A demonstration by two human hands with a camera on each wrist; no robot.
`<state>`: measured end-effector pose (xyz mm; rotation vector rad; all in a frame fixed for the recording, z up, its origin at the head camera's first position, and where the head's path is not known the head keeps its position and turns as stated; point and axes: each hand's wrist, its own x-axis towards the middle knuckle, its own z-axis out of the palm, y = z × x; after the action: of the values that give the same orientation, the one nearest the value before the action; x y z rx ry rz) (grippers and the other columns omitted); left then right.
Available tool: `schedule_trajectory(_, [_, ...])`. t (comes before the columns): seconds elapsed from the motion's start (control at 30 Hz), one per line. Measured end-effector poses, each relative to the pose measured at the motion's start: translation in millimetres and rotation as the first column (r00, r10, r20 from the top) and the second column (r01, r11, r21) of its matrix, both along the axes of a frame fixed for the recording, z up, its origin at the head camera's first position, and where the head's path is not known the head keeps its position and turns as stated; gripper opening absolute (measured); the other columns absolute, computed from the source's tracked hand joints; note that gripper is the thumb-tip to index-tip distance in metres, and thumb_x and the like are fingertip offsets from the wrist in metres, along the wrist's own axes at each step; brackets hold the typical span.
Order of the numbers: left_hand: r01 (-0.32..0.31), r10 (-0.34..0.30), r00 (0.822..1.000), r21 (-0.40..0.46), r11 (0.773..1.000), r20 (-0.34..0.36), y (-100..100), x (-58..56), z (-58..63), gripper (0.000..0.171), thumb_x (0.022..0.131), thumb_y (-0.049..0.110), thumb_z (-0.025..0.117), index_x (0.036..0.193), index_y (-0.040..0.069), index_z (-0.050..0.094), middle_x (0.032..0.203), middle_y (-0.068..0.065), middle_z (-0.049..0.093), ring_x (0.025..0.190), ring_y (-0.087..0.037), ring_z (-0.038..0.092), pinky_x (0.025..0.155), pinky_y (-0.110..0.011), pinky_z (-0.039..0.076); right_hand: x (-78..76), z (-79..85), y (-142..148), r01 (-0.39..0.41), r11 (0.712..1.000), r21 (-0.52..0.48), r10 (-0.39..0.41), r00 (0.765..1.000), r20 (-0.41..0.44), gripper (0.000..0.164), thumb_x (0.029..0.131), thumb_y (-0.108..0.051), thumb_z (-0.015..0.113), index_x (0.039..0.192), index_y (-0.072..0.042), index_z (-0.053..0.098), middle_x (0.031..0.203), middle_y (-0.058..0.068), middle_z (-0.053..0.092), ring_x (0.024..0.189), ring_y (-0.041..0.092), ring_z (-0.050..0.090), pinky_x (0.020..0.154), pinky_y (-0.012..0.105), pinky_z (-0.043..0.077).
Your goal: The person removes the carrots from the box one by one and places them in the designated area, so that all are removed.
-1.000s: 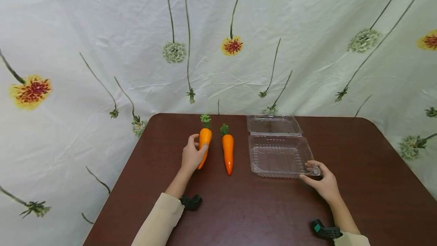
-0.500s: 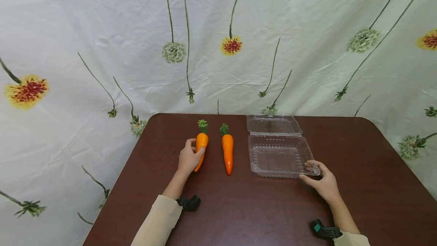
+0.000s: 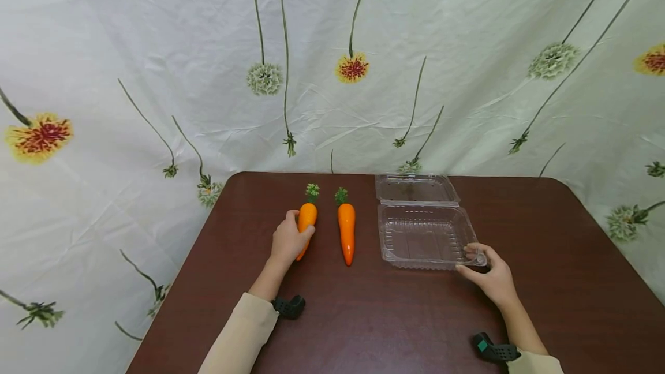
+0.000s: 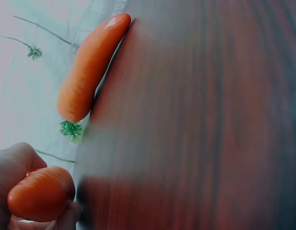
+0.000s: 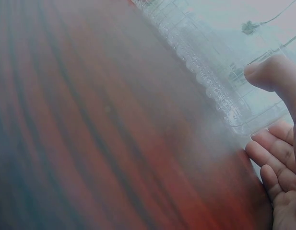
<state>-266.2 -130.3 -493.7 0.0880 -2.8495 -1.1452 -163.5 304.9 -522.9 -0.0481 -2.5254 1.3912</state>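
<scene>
My left hand (image 3: 288, 241) grips an orange carrot (image 3: 307, 216) with a green leafy top, its thumb and fingers round the body. In the left wrist view this carrot (image 4: 40, 194) points its tip at the camera; whether it touches the table I cannot tell. Just to its right a second carrot (image 3: 346, 229) lies on the table, apart from the hand. A clear plastic container (image 3: 428, 238) stands with its hinged lid (image 3: 415, 189) folded back. My right hand (image 3: 490, 279) holds its near right corner, thumb at the front and fingers at the side.
The dark brown table (image 3: 384, 316) has rounded far corners. Behind it hangs a white cloth (image 3: 208, 27) printed with flowers, close to the far edge and the lid. Each wrist wears a black band (image 3: 289, 307).
My left hand has drawn the carrot slightly left and toward me, then turned it a little more upright. The right hand, the container and the second carrot have stayed put.
</scene>
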Motion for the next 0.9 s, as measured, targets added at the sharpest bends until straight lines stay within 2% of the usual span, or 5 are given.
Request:
schedule_trajectory(0.23, [-0.003, 0.003, 1.0, -0.059, 0.998, 0.009, 2.6, -0.2, 1.7, 0.06, 0.088, 0.029, 0.064, 0.135, -0.003, 0.043, 0.108, -0.022, 0.061, 0.083, -0.031, 0.057, 0.075, -0.044, 0.05, -0.3, 0.4, -0.3, -0.005, 1.0, 0.014, 0.005, 1.0, -0.003, 0.052, 0.082, -0.018, 0.079, 0.125, 0.001, 0.055, 0.119, 0.019, 0.062, 0.094, -0.014, 0.048, 0.089, 0.043, 0.037])
schedule_trajectory(0.47, [-0.032, 0.044, 0.997, -0.178, 0.983, 0.06, 3.5, -0.5, 5.4, 0.06, 0.088, 0.039, 0.063, 0.134, 0.003, 0.046, 0.102, -0.016, 0.062, 0.075, -0.028, 0.058, 0.068, -0.043, 0.049, 0.1, 1.7, -0.2, -0.015, 1.0, -0.001, 0.015, 1.0, 0.002, 0.054, 0.083, -0.019, 0.079, 0.126, 0.001, 0.054, 0.12, 0.02, 0.061, 0.094, -0.015, 0.047, 0.091, 0.051, 0.037])
schedule_trajectory(0.57, [-0.04, 0.055, 0.996, -0.191, 0.981, 0.075, 4.1, 0.1, 7.4, 0.06, 0.088, 0.041, 0.062, 0.133, 0.004, 0.047, 0.102, -0.015, 0.062, 0.075, -0.028, 0.058, 0.068, -0.043, 0.048, 0.3, 2.0, 0.0, -0.015, 1.0, 0.0, 0.015, 1.0, 0.003, 0.054, 0.083, -0.019, 0.079, 0.126, 0.001, 0.054, 0.12, 0.021, 0.061, 0.094, -0.015, 0.047, 0.091, 0.052, 0.037])
schedule_trajectory(0.83, [-0.058, 0.075, 0.994, -0.198, 0.978, 0.08, 3.8, 3.5, 9.3, 0.059, 0.087, 0.042, 0.061, 0.131, 0.005, 0.048, 0.105, -0.015, 0.063, 0.078, -0.029, 0.059, 0.071, -0.046, 0.048, 0.8, 1.5, -0.3, -0.007, 1.0, 0.026, 0.007, 1.0, 0.006, 0.053, 0.083, -0.019, 0.079, 0.126, 0.0, 0.055, 0.12, 0.018, 0.062, 0.095, -0.014, 0.048, 0.089, 0.039, 0.038])
schedule_trajectory(0.9, [-0.059, 0.076, 0.994, -0.195, 0.979, 0.079, 3.5, 3.9, 9.3, 0.059, 0.087, 0.042, 0.061, 0.131, 0.005, 0.048, 0.108, -0.015, 0.063, 0.079, -0.029, 0.059, 0.072, -0.047, 0.048, 1.6, 2.0, -0.8, -0.007, 1.0, 0.018, 0.007, 1.0, 0.007, 0.053, 0.083, -0.018, 0.079, 0.127, 0.0, 0.055, 0.12, 0.019, 0.062, 0.095, -0.014, 0.047, 0.09, 0.04, 0.038])
